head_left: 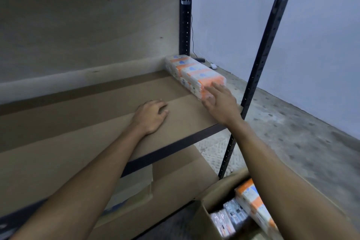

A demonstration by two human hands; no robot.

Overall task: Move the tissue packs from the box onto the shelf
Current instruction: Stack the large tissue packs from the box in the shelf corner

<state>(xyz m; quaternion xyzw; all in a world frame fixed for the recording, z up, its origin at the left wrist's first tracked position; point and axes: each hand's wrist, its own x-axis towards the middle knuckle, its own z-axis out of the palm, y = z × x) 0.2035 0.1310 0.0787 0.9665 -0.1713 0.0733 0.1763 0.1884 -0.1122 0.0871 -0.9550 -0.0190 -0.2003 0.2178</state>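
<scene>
Tissue packs (194, 72) are shelved, pressed by the flat right hand (220, 101); the left hand (152, 117) is rested slack. Others are left in the box (206, 218).

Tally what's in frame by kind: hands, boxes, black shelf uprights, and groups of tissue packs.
Hands: 2, left hand and right hand.
Cardboard box: 1.
Black uprights: 2, rear and front.
Tissue pack groups: 2, the row on the shelf and the stack in the box; single packs too blurred to count.
Total: 7.
</scene>
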